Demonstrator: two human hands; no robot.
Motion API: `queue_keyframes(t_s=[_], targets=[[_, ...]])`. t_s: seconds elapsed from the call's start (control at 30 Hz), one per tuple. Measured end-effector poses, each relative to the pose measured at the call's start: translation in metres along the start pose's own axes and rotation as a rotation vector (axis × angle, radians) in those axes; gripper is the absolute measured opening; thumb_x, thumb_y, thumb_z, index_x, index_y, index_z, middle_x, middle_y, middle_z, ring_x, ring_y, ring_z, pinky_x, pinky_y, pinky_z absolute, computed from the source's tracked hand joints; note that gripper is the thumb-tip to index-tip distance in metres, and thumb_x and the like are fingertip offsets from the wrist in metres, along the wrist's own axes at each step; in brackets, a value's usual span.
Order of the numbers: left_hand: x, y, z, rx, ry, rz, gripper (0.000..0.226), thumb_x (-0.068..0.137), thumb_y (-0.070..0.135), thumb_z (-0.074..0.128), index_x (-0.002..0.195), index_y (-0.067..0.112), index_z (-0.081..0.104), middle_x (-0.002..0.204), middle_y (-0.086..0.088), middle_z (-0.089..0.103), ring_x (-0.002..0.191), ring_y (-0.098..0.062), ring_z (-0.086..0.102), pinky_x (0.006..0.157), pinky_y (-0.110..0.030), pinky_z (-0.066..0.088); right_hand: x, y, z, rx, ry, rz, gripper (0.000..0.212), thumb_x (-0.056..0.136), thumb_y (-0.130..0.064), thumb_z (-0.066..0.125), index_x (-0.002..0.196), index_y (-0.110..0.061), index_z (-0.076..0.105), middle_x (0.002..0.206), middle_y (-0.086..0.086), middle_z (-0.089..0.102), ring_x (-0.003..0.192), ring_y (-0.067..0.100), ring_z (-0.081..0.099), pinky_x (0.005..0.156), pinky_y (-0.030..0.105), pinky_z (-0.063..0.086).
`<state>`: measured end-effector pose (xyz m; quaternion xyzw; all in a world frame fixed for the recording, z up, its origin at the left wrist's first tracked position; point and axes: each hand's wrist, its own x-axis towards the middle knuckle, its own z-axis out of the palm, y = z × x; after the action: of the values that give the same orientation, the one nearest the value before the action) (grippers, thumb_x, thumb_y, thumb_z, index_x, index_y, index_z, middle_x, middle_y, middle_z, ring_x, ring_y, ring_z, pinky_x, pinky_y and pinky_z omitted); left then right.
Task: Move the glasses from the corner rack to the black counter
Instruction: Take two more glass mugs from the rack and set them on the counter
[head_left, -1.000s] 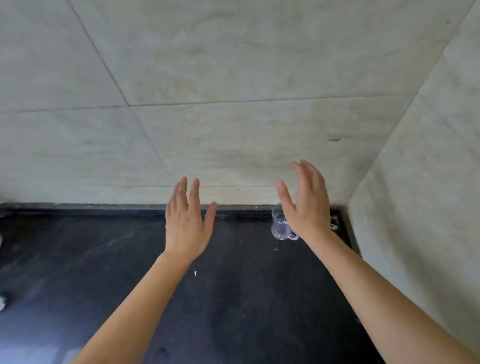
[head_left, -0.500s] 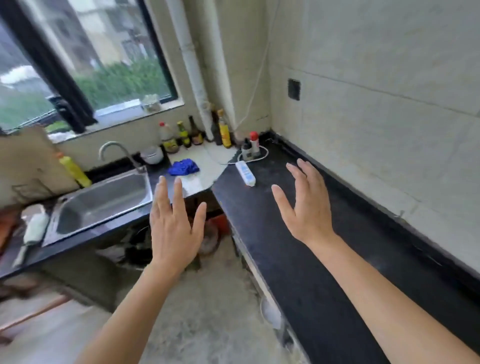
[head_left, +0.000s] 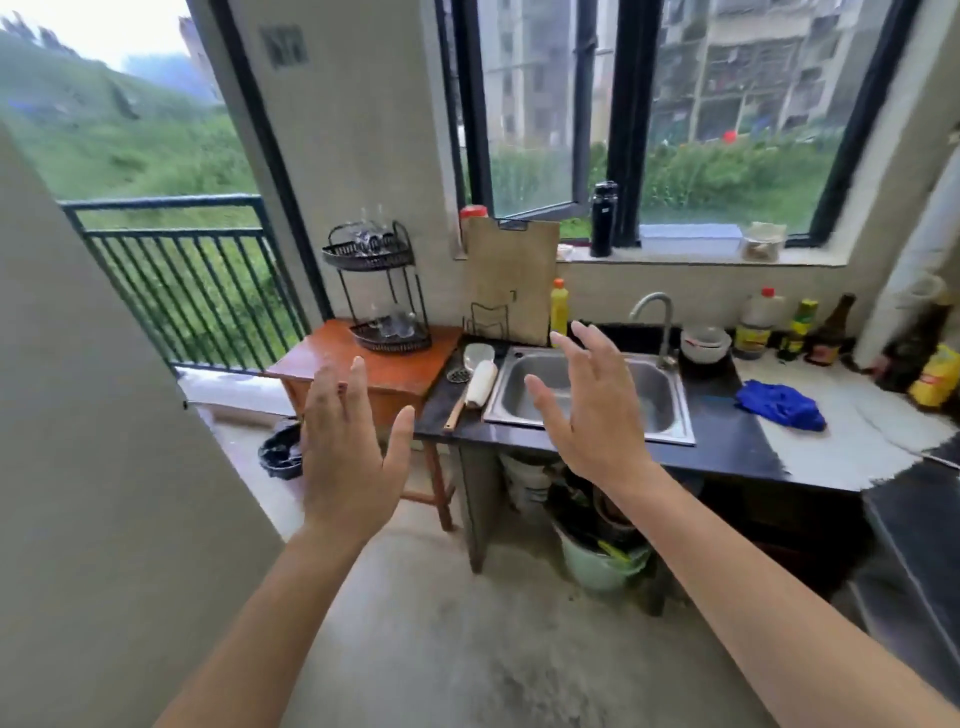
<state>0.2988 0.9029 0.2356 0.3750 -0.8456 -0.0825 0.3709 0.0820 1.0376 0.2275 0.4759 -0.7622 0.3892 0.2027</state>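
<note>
Left of the sink (head_left: 587, 395), the glasses (head_left: 387, 325) are sitting in the corner rack (head_left: 382, 291) on the orange table, while the left hand (head_left: 348, 457) and right hand (head_left: 597, 415) are hanging released, presumably readying to collect them.

Both hands, left (head_left: 349, 457) and right (head_left: 592, 415), raised, empty, fingers spread.

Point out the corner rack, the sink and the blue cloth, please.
corner rack (head_left: 375, 254): head view, front rim of the upper tier.
sink (head_left: 589, 428): head view, front steel rim.
blue cloth (head_left: 779, 405): head view, middle of the crumpled fabric.
</note>
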Motion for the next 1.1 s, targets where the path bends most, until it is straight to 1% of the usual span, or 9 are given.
queue_keyframes(t_s=[0.13,0.23,0.3,0.47,0.57,0.7,0.87,0.97,1.1], targets=[[0.035,-0.074,-0.006,0.064,-0.005,-0.052,0.07,0.098,0.051,0.043,0.155,0.014,0.026,0.165,-0.013,0.013,0.152,-0.029,0.011,0.12,-0.053,0.02,0.044,-0.049,0.087,0.055,-0.116,-0.048,0.063,0.1,-0.057,0.04,0.146,-0.013,0.046,0.154,0.014,0.043,0.147,0.032,0.035,0.119,0.053,0.033],[0.058,-0.119,0.006,0.061,-0.041,-0.106,0.071,0.097,0.052,0.043,0.156,0.017,0.024,0.166,-0.009,0.009,0.152,-0.024,0.007,0.119,-0.054,0.019,0.07,-0.063,0.146,0.057,-0.19,-0.075,0.069,0.099,-0.063,0.033,0.149,-0.016,0.042,0.157,0.012,0.039,0.149,0.032,0.032,0.12,0.055,0.031],[0.075,-0.147,0.021,0.053,-0.05,-0.121,0.073,0.094,0.055,0.04,0.155,0.016,0.027,0.165,-0.011,0.013,0.152,-0.027,0.01,0.12,-0.055,0.022,0.086,-0.063,0.184,0.061,-0.221,-0.072,0.069,0.099,-0.064,0.034,0.151,-0.019,0.039,0.159,0.01,0.037,0.15,0.029,0.03,0.122,0.051,0.028],[0.141,-0.213,0.081,0.048,-0.087,-0.171,0.08,0.089,0.063,0.032,0.154,0.015,0.029,0.163,-0.014,0.018,0.151,-0.03,0.014,0.12,-0.054,0.022,0.14,-0.046,0.284,0.113,-0.271,-0.015,0.066,0.1,-0.059,0.046,0.153,-0.02,0.036,0.161,0.006,0.034,0.151,0.024,0.027,0.12,0.042,0.023],[0.198,-0.246,0.123,0.055,-0.139,-0.201,0.079,0.091,0.061,0.037,0.155,0.016,0.025,0.164,-0.013,0.014,0.152,-0.028,0.011,0.121,-0.052,0.021,0.187,-0.028,0.349,0.134,-0.32,0.008,0.066,0.101,-0.059,0.046,0.153,-0.019,0.035,0.161,0.007,0.034,0.15,0.024,0.028,0.12,0.043,0.027],[0.286,-0.283,0.166,0.093,-0.249,-0.174,0.076,0.095,0.056,0.043,0.156,0.017,0.019,0.167,-0.01,0.007,0.154,-0.026,0.005,0.123,-0.048,0.017,0.258,-0.006,0.428,0.15,-0.369,0.06,0.067,0.1,-0.054,0.05,0.151,-0.013,0.039,0.157,0.01,0.041,0.147,0.024,0.034,0.119,0.038,0.029],[0.378,-0.323,0.2,0.062,-0.257,-0.127,0.07,0.098,0.047,0.051,0.155,0.015,0.026,0.165,-0.014,0.013,0.153,-0.03,0.01,0.123,-0.049,0.018,0.328,0.005,0.502,0.163,-0.439,0.104,0.067,0.1,-0.051,0.052,0.151,-0.01,0.039,0.155,0.011,0.043,0.146,0.024,0.036,0.119,0.036,0.03],[0.419,-0.35,0.226,0.045,-0.275,-0.124,0.073,0.095,0.056,0.043,0.153,0.015,0.028,0.165,-0.014,0.015,0.153,-0.029,0.01,0.122,-0.047,0.017,0.357,0.012,0.543,0.148,-0.479,0.114,0.066,0.1,-0.05,0.052,0.152,-0.012,0.038,0.155,0.007,0.043,0.146,0.022,0.036,0.116,0.035,0.033],[0.468,-0.397,0.278,0.028,-0.337,-0.125,0.081,0.09,0.064,0.029,0.153,0.014,0.028,0.164,-0.016,0.016,0.153,-0.031,0.012,0.121,-0.051,0.02,0.384,0.028,0.596,0.112,-0.523,0.18,0.065,0.1,-0.05,0.052,0.153,-0.016,0.037,0.156,0.003,0.041,0.146,0.019,0.035,0.114,0.034,0.035]])
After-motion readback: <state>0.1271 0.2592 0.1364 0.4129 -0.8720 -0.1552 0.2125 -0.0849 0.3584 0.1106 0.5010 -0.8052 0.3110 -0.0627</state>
